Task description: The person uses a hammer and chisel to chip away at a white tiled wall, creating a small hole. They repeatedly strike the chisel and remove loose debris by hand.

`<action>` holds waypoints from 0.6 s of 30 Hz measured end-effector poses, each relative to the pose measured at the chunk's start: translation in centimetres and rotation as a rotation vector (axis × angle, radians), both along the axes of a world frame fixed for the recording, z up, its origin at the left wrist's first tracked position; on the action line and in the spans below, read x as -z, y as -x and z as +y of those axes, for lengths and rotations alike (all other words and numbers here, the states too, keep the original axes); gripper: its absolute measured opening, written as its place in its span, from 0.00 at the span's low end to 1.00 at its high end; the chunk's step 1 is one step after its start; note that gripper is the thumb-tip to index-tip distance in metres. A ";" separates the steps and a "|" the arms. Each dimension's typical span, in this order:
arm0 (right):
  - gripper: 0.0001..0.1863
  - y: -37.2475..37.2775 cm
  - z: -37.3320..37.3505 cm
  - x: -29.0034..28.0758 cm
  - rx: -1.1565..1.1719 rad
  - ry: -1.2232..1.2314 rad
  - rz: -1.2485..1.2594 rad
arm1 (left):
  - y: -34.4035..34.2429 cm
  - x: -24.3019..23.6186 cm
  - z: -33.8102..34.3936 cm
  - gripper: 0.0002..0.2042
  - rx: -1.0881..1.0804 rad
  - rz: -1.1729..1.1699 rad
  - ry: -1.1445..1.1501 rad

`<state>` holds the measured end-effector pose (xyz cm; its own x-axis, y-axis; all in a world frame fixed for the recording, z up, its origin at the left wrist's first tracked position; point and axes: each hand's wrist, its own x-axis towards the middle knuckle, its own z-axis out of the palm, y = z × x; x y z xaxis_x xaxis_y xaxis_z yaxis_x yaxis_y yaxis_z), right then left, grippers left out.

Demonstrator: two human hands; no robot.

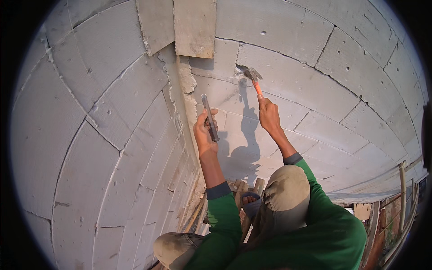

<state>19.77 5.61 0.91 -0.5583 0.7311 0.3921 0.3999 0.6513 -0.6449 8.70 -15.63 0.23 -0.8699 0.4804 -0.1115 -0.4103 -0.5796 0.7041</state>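
Observation:
My right hand [269, 114] is wrapped round the orange handle of a hammer [253, 75]. Its metal head is raised against the grey block wall, right by a small dark notch [241, 68] in a block joint. In my left hand [206, 128] I grip a dark metal chisel [209, 118], tilted with its upper end toward the wall. That hand is near the inner corner, left of the hammer and apart from it. Both sleeves are green with dark cuffs.
Grey block walls [85, 166] meet in a corner with rough mortar [186, 83]. Two boards [194, 29] stand at the top of the corner. My knees and a sandalled foot [251, 202] are below, over wooden poles. Bamboo poles [402, 198] stand at the lower right.

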 end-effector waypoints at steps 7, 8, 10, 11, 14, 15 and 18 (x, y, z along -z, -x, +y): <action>0.20 -1.6 3.5 0.7 -0.353 -0.813 0.456 | -0.1 0.6 1.1 0.21 0.032 -0.001 -0.014; 0.24 -1.3 1.7 1.5 -0.192 -0.222 0.236 | 0.3 1.0 0.4 0.22 0.013 0.005 -0.010; 0.27 -0.9 2.2 2.3 0.088 -0.105 -0.056 | -0.3 0.4 0.2 0.22 0.042 -0.009 -0.032; 0.27 -0.8 2.1 2.0 0.054 -0.077 -0.021 | -0.5 0.3 0.0 0.22 0.055 -0.018 -0.036; 0.27 -1.4 -0.4 -0.3 -0.073 -0.071 0.132 | -0.7 -0.1 -1.1 0.23 0.009 0.026 -0.016; 0.27 -1.2 -1.5 -1.9 -0.135 -0.133 0.235 | -0.4 0.2 -1.1 0.23 0.010 0.023 -0.015; 0.26 -1.3 -2.6 -2.9 -0.235 -0.285 0.405 | -0.1 1.2 -1.1 0.23 0.027 0.003 -0.009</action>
